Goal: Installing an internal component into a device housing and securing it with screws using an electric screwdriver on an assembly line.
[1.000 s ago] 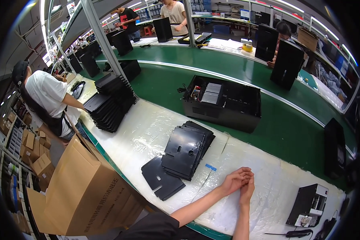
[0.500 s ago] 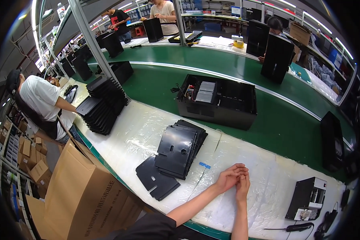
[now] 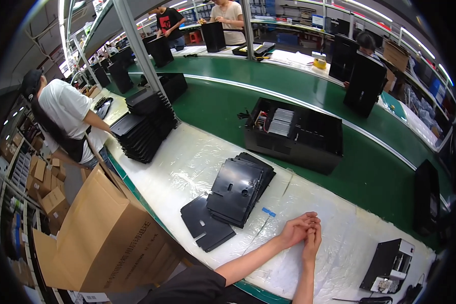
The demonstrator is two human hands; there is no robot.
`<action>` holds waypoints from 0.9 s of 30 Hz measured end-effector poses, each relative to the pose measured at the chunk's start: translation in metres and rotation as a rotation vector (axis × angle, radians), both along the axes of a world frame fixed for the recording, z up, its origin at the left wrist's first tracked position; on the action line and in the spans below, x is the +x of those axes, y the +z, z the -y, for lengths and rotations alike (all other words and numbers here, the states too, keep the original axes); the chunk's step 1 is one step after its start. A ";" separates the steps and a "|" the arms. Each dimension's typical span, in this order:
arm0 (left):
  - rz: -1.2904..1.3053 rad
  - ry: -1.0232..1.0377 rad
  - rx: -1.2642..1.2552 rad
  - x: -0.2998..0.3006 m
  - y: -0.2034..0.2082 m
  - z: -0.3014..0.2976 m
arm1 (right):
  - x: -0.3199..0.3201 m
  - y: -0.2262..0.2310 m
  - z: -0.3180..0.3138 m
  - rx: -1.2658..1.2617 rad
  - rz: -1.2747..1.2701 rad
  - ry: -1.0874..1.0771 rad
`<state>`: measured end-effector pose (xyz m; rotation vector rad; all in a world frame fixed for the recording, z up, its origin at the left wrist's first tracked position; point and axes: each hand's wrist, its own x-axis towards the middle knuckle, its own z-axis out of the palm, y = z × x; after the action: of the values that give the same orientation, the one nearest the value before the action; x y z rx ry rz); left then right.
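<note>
My left hand [image 3: 296, 230] and my right hand [image 3: 313, 239] rest together over the white film-covered worktop [image 3: 334, 258]. Their curled fingers touch each other, and I see no object in either hand. To the left of them lies a fanned stack of flat black panels [image 3: 236, 187] with small cut-outs. One black panel [image 3: 200, 225] pokes out askew from under its near left side. A strip of blue tape [image 3: 268, 212] sticks to the worktop between the stack and my hands.
An open black computer case [image 3: 289, 161] lies on the green conveyor [image 3: 213, 104] beyond. Taller piled black panels [image 3: 139, 134] stand far left, near a co-worker in white. A cardboard box [image 3: 106, 238] is at near left; a small black machine [image 3: 390, 263] sits right.
The view has swung left, so the surroundings appear farther right in the picture. My hands stay together in the same pose; the panels and case look unmoved on their surfaces.
</note>
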<state>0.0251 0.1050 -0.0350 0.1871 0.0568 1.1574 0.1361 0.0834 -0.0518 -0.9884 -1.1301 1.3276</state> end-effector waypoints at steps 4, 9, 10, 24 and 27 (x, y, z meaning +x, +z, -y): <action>0.008 -0.001 0.001 0.000 -0.001 0.000 | -0.006 0.010 0.002 0.009 0.034 -0.040; 0.037 -0.015 0.014 0.000 -0.004 0.000 | -0.006 0.007 0.002 0.032 0.043 -0.036; -0.046 0.016 0.022 0.002 -0.006 0.000 | -0.007 0.008 0.002 0.039 0.037 -0.041; -0.232 0.050 0.027 0.005 -0.003 0.001 | -0.005 0.010 0.003 0.069 0.087 -0.018; -0.234 0.061 -0.006 0.005 -0.004 0.001 | -0.005 0.012 0.002 0.100 0.138 -0.007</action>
<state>0.0301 0.1045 -0.0387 0.3169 0.2743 1.1921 0.1311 0.0809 -0.0399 -1.0215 -1.2840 1.1999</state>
